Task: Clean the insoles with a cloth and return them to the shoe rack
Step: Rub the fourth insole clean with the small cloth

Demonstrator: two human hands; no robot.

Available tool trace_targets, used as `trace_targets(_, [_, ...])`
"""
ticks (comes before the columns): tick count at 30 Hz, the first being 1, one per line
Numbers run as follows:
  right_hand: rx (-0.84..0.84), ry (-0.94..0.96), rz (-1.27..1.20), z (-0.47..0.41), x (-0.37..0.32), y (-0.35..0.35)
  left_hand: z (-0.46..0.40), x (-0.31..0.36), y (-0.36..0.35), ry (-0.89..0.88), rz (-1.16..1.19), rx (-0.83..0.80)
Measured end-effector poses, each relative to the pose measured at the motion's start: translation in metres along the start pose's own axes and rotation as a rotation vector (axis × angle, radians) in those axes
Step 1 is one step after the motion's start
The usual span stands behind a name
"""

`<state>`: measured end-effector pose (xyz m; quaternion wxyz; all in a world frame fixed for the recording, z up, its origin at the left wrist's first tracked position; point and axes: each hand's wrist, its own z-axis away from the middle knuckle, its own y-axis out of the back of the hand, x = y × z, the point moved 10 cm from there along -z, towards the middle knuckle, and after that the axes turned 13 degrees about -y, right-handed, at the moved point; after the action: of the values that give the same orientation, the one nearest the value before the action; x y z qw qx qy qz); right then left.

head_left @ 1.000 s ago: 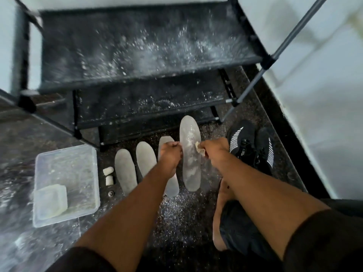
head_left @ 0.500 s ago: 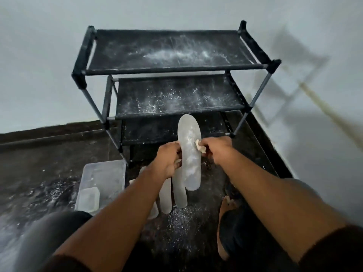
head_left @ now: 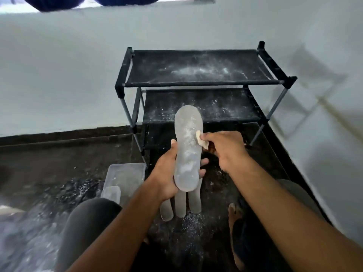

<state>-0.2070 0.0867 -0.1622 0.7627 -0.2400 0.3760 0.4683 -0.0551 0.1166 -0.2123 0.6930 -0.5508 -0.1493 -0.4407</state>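
Observation:
A pale grey insole (head_left: 188, 148), dusted with white powder, stands upright in front of me. My left hand (head_left: 167, 173) grips its lower half from behind, thumb on the left edge and fingertips showing at the right edge. My right hand (head_left: 224, 149) pinches a small cream cloth (head_left: 200, 139) against the insole's right edge. Three more insoles (head_left: 180, 205) lie side by side on the dark floor below, partly hidden by the held one. The black three-tier shoe rack (head_left: 202, 83) stands behind against the wall, its shelves speckled with white powder.
A clear plastic box (head_left: 125, 175) with a lid piece inside sits on the floor at the left of the insoles. White powder is scattered over the dark floor (head_left: 49, 163). My knees and a bare foot (head_left: 234, 216) are low in view. White walls close the corner.
The view has tilted up, showing the whole rack and the wall. The held insole has risen with both hands and turned its powdered face toward me; the cloth stays at its right edge.

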Motion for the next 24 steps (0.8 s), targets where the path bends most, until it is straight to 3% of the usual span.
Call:
trace_targets(4, [-0.030, 0.268, 0.271, 0.022, -0.014, 0.000, -0.006, -0.003, 0.014, -0.056, 0.088, 0.056])
trace_targets(8, [-0.170, 0.465, 0.541, 0.042, -0.020, -0.016, -0.021, 0.005, 0.022, -0.103, 0.074, 0.077])
trace_targets(13, [-0.098, 0.775, 0.878, 0.055, -0.009, -0.048, -0.032, 0.000, 0.025, -0.066, 0.078, 0.040])
trace_targets(20, [-0.183, 0.861, 1.178, 0.049, 0.010, -0.092, -0.041, -0.002, 0.035, -0.052, 0.131, -0.006])
trace_targets(24, [-0.263, 1.030, 1.235, 0.072, 0.026, -0.107, -0.042, 0.001, 0.032, -0.041, 0.119, -0.057])
